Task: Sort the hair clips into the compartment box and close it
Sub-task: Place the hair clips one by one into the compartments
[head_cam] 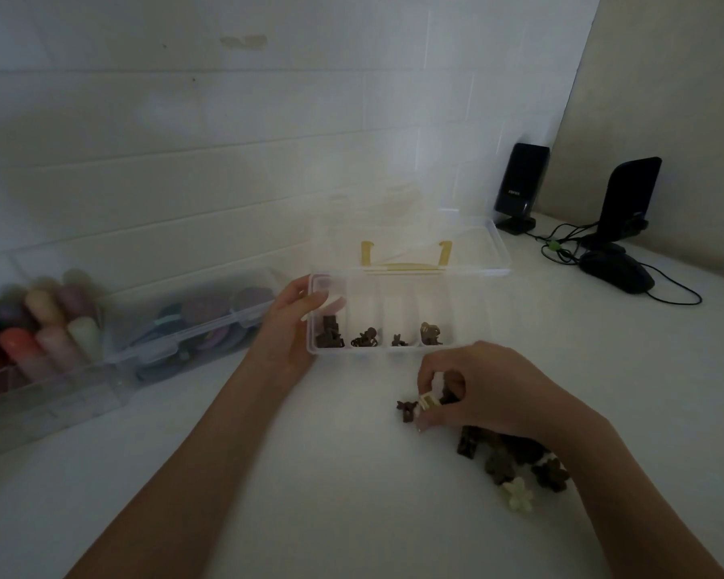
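Clear compartment box (393,328) sits mid-frame on the white table (310,474), lid (410,240) tipped back toward the wall, bare tabletop in front of it. Left hand (293,323) grips the box's left wall. Right hand (477,390) pinches a cream clip (428,401). Loose brown clips (515,457) lie lower right; four compartments hold brown clips.

Over on the left, a long clear storage case (113,365) is seen lying on the white table (310,474), packed with blurred, coloured rounded items whose nature cannot be made out. At the far right corner two black speakers (520,186) (632,198) are stood upright near the white tiled wall (226,140). Just in front of them a dark computer mouse (617,271) is found, its black cable (682,292) looped across the table.
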